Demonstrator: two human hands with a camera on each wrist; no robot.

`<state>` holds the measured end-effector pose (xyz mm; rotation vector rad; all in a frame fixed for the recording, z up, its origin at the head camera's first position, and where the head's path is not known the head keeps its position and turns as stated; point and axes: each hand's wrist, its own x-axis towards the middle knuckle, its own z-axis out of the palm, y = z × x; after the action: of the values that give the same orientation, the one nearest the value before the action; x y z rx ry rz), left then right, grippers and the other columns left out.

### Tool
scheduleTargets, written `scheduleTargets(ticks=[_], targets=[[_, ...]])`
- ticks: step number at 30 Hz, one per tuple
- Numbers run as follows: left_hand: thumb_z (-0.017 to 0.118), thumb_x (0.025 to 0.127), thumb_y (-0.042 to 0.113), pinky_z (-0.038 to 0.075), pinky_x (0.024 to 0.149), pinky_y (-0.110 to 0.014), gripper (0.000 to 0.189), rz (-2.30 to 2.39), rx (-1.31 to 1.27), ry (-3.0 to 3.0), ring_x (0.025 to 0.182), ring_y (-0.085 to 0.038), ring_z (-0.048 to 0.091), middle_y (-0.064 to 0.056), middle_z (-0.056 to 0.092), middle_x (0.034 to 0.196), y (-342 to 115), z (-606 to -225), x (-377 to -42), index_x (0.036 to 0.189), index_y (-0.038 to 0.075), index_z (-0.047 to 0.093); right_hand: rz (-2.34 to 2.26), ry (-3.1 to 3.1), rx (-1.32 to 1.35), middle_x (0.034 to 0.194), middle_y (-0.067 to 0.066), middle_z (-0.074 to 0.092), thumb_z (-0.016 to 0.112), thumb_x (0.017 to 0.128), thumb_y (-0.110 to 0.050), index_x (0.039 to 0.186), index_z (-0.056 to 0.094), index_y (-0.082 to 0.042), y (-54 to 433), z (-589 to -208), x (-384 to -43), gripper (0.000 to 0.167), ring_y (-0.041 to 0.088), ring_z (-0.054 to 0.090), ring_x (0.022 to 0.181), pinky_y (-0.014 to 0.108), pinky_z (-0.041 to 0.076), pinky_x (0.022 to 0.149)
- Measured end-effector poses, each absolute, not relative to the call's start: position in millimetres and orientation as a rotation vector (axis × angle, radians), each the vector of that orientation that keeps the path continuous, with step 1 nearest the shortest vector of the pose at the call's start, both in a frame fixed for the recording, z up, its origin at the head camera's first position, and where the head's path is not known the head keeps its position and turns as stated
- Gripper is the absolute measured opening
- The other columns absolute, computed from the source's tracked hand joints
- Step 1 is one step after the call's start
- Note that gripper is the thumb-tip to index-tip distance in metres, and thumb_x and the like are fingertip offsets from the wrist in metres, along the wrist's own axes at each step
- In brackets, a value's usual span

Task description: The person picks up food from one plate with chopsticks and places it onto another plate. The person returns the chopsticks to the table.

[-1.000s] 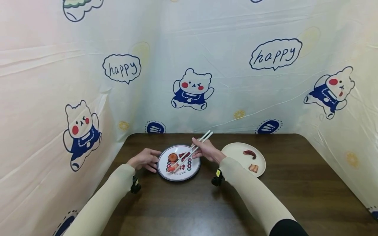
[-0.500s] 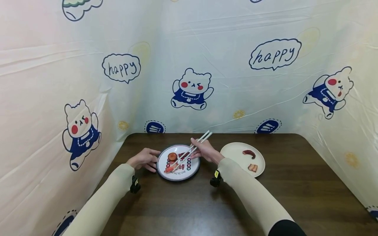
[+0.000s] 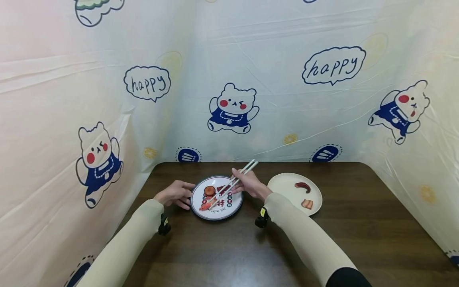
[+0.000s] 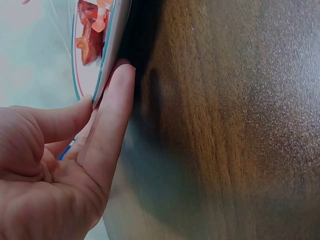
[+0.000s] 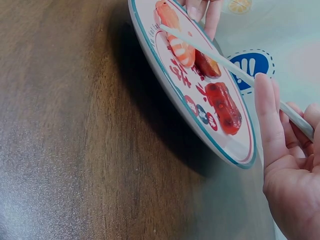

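Note:
My left hand [image 3: 175, 194] pinches the left rim of a dark-rimmed white plate [image 3: 234, 204], thumb above and fingers beneath, as the left wrist view shows. Chopsticks [image 3: 248, 166] slant down-left from my right hand [image 3: 251, 185], which grips them over the plate. Their tips are at an orange-and-white shrimp [image 5: 176, 42] on the plate's near left part; whether they squeeze it, I cannot tell. Behind the shrimp lies a round brown food piece [image 3: 209, 191]. A glossy red, sausage-like piece [image 5: 224, 107] lies farther right, partly behind the chopsticks in the head view.
To the right stands a cream plate [image 3: 283, 185] bearing a curled dark red tentacle-like piece [image 3: 303, 187] and a small pinkish-brown meat slice [image 3: 307, 204]. Both plates are on a brown wooden table [image 3: 222, 255]. A printed cloth [image 3: 279, 107] hangs behind and at both sides.
The shrimp and the chopstick tips have shifted slightly left on the plate since a second ago. Over the last half second little has moved. My left hand stays at the rim.

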<state>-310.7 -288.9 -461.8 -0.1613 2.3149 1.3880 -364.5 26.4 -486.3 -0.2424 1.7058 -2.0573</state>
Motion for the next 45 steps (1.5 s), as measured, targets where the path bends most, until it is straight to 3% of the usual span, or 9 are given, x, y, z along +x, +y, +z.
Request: scheduleTargets(ticks=[17, 26, 36, 40, 45], targets=[[0.058, 0.104, 0.000, 0.067, 0.073, -0.042, 0.054, 1.391, -0.169, 2.312, 0.078, -0.027, 0.070, -0.022, 0.063, 0.107, -288, -461, -310, 0.156, -0.004, 0.045, -2.051, 1.667, -0.259, 0.086, 0.018, 0.071, 0.053, 0.111, -0.037, 0.133, 0.049, 0.017, 27, -486, -363, 0.058, 0.019, 0.071, 0.062, 0.035, 0.067, 0.065], [0.057, 0.105, 0.001, 0.067, 0.073, -0.042, 0.054, 1.387, -0.173, 2.319, 0.079, -0.027, 0.070, -0.023, 0.062, 0.111, -288, -462, -312, 0.157, -0.003, 0.044, -2.068, 1.676, -0.279, 0.082, 0.018, 0.072, 0.052, 0.112, -0.037, 0.126, 0.054, 0.013, 33, -483, -366, 0.052, 0.021, 0.072, 0.063, 0.035, 0.067, 0.066], [0.057, 0.105, 0.001, 0.067, 0.074, -0.042, 0.056, 1.387, -0.170, 2.308, 0.078, -0.026, 0.070, -0.023, 0.062, 0.109, -288, -460, -312, 0.158, -0.005, 0.041, -2.106, 1.696, -0.256, 0.086, 0.019, 0.071, 0.053, 0.111, -0.038, 0.108, 0.063, -0.001, 43, -470, -370, 0.038, 0.021, 0.072, 0.066, 0.036, 0.067, 0.070], [0.057, 0.105, 0.001, 0.067, 0.074, -0.043, 0.057, 1.399, -0.179, 2.297, 0.078, -0.025, 0.070, -0.023, 0.063, 0.109, -288, -460, -313, 0.159, -0.004, 0.040, -2.116, 1.694, -0.268, 0.085, 0.017, 0.070, 0.053, 0.112, -0.036, 0.108, 0.063, 0.001, 49, -467, -371, 0.038, 0.020, 0.072, 0.067, 0.035, 0.067, 0.070], [0.057, 0.104, 0.000, 0.067, 0.074, -0.043, 0.058, 1.396, -0.177, 2.290, 0.076, -0.025, 0.069, -0.023, 0.063, 0.109, -287, -461, -313, 0.159, -0.004, 0.039, -2.119, 1.685, -0.271, 0.084, 0.016, 0.071, 0.053, 0.112, -0.035, 0.118, 0.058, 0.011, 55, -464, -371, 0.047, 0.020, 0.071, 0.065, 0.035, 0.067, 0.069]])
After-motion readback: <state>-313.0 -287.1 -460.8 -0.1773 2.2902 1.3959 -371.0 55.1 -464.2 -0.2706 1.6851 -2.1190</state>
